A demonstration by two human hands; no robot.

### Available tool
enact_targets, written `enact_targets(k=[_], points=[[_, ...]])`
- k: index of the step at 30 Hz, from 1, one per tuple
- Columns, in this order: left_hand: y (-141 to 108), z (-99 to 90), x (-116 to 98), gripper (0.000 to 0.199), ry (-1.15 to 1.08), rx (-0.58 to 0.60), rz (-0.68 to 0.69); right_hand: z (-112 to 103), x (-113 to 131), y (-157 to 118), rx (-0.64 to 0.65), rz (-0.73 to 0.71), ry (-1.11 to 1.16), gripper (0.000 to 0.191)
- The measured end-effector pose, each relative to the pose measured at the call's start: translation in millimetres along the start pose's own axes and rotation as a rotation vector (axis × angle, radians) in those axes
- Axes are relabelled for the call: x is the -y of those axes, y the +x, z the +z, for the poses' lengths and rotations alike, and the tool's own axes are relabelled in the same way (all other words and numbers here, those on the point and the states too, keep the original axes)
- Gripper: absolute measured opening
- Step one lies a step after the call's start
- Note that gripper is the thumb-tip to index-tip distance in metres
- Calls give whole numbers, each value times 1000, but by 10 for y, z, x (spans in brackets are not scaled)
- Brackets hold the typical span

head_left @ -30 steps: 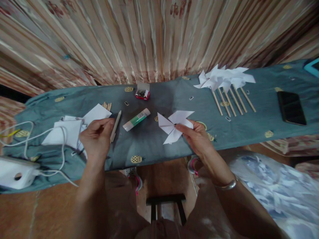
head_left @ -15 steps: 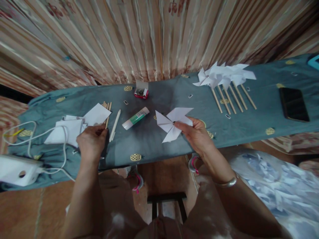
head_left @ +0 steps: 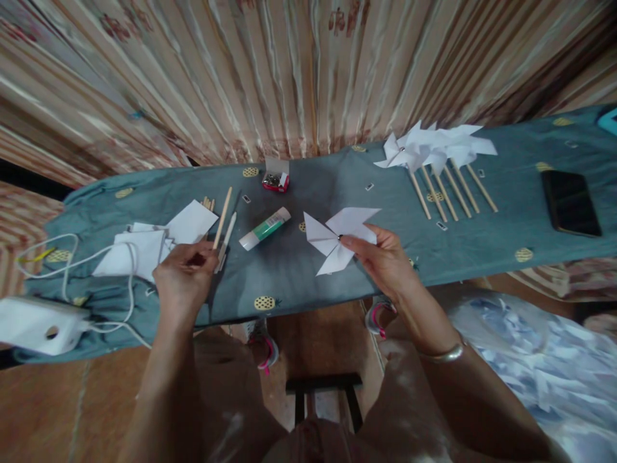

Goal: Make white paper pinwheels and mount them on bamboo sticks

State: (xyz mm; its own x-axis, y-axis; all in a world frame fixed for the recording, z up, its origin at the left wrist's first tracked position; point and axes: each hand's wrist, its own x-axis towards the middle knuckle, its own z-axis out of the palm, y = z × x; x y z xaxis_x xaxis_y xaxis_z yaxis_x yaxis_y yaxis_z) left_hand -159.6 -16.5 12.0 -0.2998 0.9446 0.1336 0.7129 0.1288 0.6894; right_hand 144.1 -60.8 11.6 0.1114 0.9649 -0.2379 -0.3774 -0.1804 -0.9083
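Observation:
Between the fingertips of my left hand [head_left: 186,273] a thin wooden stick [head_left: 223,215] is pinched near its lower end, tilted up and away. My right hand [head_left: 388,260] holds a white paper pinwheel [head_left: 332,243], its thumb pressed at the centre by a small metal pin. White paper pieces [head_left: 139,251] lie beside my left hand, with more wooden sticks [head_left: 208,204] partly hidden behind a sheet. A white pen [head_left: 229,235] and a green and white glue stick [head_left: 265,228] rest between the two hands.
A small open red box of metal pins [head_left: 276,181] stands toward the back. Several pinwheels on sticks [head_left: 441,151] lie at the back right, near a black phone [head_left: 571,202]. A white device [head_left: 43,326] with cables sits at the left. A plastic bag [head_left: 520,366] is at lower right.
My left hand has lifted one wooden stick off the others and moved it slightly right. My right hand still holds the pinwheel in nearly the same place.

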Motion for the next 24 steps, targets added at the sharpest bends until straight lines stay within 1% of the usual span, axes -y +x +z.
enact_targets(k=[2, 3, 5, 7, 8, 9, 11, 13, 15, 17, 20, 24], points=[[-285, 9, -123, 11, -324, 86, -72, -16, 27, -30, 15, 10, 9, 26], [-462, 26, -181, 14, -471, 149, -143, -30, 42, -50, 21, 15, 7, 25], [-855, 86, -276, 24, -694, 313, -345, -73, 71, -103, 41, 38, -29, 23], [-1237, 176, -336, 31, -842, 471, -556, -129, 96, -173, 108, 85, -103, 22], [-1404, 230, -354, 34, -904, 505, -652, -158, 103, -213, 170, 122, -147, 21], [-1545, 287, -364, 38, -954, 507, -730, -185, 105, -255, 244, 163, -187, 20], [-1746, 403, -365, 46, -1021, 481, -859, -227, 91, -337, 386, 255, -270, 17], [-1852, 512, -339, 49, -1052, 487, -944, -249, 52, -402, 462, 308, -371, 18], [-1899, 603, -293, 50, -1055, 484, -999, -255, -3, -441, 471, 279, -491, 19], [-1921, 671, -239, 53, -1043, 473, -1024, -253, -61, -455, 440, 186, -620, 16], [-1944, 730, -168, 56, -1014, 474, -999, -239, -133, -443, 392, 34, -761, 12], [-1979, 765, -92, 54, -949, 488, -934, -194, -184, -401, 342, -119, -809, 9]])
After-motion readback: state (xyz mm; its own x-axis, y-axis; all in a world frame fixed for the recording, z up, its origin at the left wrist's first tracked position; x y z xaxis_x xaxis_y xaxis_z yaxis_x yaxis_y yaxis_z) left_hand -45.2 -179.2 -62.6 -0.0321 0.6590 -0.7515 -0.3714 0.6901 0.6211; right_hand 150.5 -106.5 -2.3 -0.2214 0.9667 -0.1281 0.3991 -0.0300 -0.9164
